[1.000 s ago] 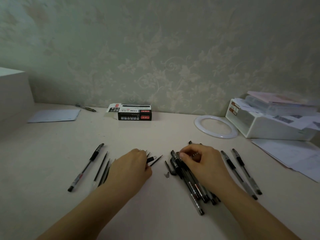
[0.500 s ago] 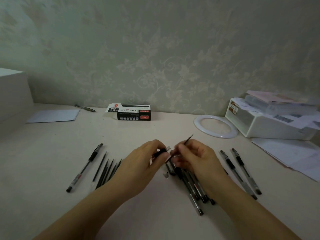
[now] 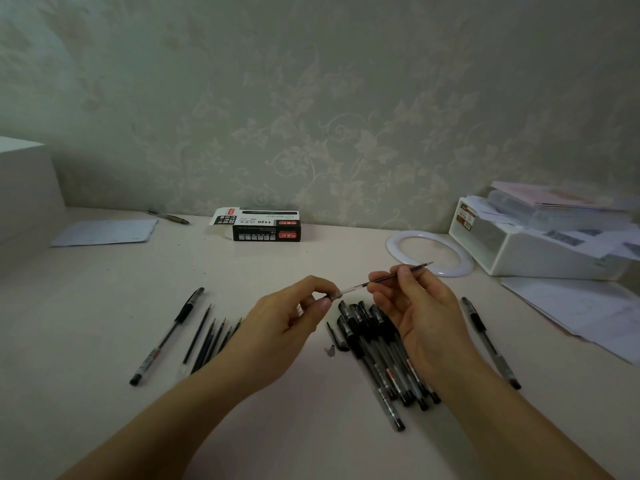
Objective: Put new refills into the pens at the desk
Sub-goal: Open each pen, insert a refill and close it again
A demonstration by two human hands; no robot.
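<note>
**Plastic, paper and a pale matt worktop**

The worktop [image 3: 311, 427] looks smooth, pale and matt. The pens in the pile [image 3: 384, 355] show clear plastic barrels, black ends catching slight gloss. The refill [image 3: 391, 278] has a thin see-through plastic tube. The box [image 3: 266, 227] is printed card, the ring [image 3: 429, 252] shiny white plastic, the papers [image 3: 588, 306] matt.
</note>
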